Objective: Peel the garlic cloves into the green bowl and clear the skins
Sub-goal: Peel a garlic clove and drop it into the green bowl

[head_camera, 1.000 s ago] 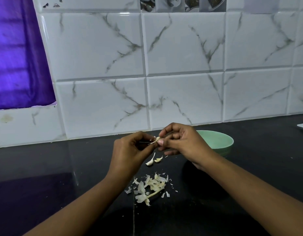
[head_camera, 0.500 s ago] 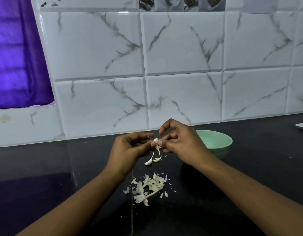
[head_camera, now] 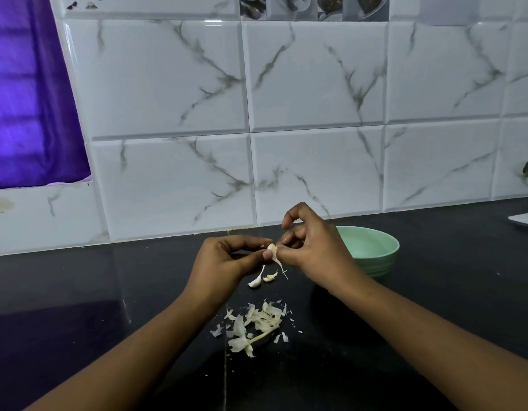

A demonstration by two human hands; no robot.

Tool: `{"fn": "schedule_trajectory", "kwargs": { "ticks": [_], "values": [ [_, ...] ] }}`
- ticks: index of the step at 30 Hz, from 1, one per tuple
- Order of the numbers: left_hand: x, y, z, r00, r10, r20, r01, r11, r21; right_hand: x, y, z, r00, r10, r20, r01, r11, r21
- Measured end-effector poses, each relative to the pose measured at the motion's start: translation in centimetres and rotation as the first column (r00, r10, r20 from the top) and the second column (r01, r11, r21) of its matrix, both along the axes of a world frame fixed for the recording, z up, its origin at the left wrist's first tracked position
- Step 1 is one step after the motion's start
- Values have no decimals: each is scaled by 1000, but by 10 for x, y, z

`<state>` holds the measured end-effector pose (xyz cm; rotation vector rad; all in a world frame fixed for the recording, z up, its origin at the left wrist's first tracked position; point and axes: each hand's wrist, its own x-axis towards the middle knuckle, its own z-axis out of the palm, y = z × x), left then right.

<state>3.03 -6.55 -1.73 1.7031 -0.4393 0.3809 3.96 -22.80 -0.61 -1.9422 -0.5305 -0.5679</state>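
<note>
Skin (head_camera: 279,263) now dangles from clove (head_camera: 272,248) pinched between left fingers (head_camera: 266,255) and right fingers (head_camera: 290,243).

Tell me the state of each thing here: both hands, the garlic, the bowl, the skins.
held clove: raised, skin strip dangling
left hand: pinches the held clove
right hand: pinches the held clove
green bowl: upright, no cloves visible inside
loose garlic pieces: lying on counter
skins: piled on counter, uncleared

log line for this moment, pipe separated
step: peeling | left hand: pinches garlic clove | right hand: pinches its skin | green bowl: behind right hand | counter: two garlic pieces, skin pile
</note>
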Motion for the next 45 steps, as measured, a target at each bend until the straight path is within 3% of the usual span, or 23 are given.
{"fn": "schedule_trajectory", "kwargs": {
  "ticks": [5,7,13,20,30,34,41,45],
  "values": [
    [0,-2,1,989,-110,-104,93,984,-155,2,2,1,960,181,-215,-113,949,295],
    [1,-2,0,987,-109,-115,88,980,-180,1,1,4,941,210,-265,-119,939,323],
    [5,2,-1,990,-79,-113,57,981,-188,1,-3,6,961,152,-231,-132,986,100],
    [3,0,-2,997,-37,-67,28,991,-131,2,0,2,997,-29,-70,21,993,-117],
    [1,-2,-3,998,56,22,-56,998,-10,-2,2,2,978,-166,127,196,940,-278],
    [0,-1,-2,1000,-5,3,5,999,-45,1,1,-1,993,-110,50,118,974,-192],
    [0,-2,1,988,-151,-39,142,974,-177,6,1,0,963,72,-260,-40,991,125],
    [2,3,2,978,-192,-86,168,958,-234,6,-4,5,944,167,-285,-133,982,136]
  ]
}}
